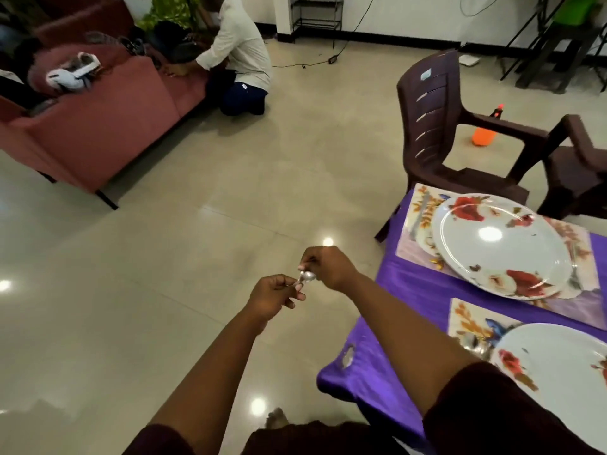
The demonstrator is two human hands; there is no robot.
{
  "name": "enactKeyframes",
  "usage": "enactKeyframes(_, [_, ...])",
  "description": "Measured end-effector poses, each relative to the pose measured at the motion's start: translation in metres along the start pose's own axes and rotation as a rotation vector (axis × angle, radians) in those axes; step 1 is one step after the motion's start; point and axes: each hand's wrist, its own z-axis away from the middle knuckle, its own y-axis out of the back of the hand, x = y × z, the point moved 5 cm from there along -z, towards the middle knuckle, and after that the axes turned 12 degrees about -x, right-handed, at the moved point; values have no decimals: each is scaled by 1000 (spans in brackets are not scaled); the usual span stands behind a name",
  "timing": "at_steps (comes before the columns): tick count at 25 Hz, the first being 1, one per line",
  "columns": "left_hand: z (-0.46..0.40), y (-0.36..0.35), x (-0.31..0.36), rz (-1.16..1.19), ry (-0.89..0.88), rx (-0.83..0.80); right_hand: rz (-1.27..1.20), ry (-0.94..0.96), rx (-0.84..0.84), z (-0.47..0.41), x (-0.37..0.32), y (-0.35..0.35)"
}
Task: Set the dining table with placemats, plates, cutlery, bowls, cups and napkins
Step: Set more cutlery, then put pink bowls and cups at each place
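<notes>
- Grip: both hands hold metal spoons point(306, 277) out over the floor, clear of the table — left hand point(274, 295) curled round the handles, right hand point(323, 266) pinching at the bowl end; how many pieces are in the bunch I cannot tell.
- Table: purple tablecloth point(391, 362) at the right, well apart from the hands.
- Far setting: floral placemat point(418, 205) carrying a rose-patterned plate point(499, 247); a blurred utensil seems to lie along the plate's right edge.
- Near setting: second placemat point(473, 318) with a second plate point(558, 372); something metallic lies at that plate's left, too blurred to name.
- Step in hand, as judged: separating one spoon from the bunch for a setting.
- Handling advice: draw one piece free by its handle, keep the rest firmly in the left hand — polished metal slips; lay it on the placemat parallel to the plate rim, beside it, not on it.
- Bystander: a kneeling person point(241, 57) by the pink sofa point(108, 126); brown plastic chair point(437, 119) at the table's far end.
</notes>
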Motion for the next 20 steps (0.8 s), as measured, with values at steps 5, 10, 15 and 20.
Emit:
enactKeyframes(5, [-22, 108, 18, -100, -20, 7, -26, -30, 103, -75, -43, -10])
enactKeyframes(10, [-97, 133, 15, -106, 0, -106, -23, -140, 169, -121, -17, 8])
enactKeyframes(15, [-198, 136, 61, -203, -40, -172, -82, -332, 306, -160, 43, 55])
enactKeyframes(20, [-317, 115, 151, -376, -87, -330, -152, -523, 418, -196, 80, 144])
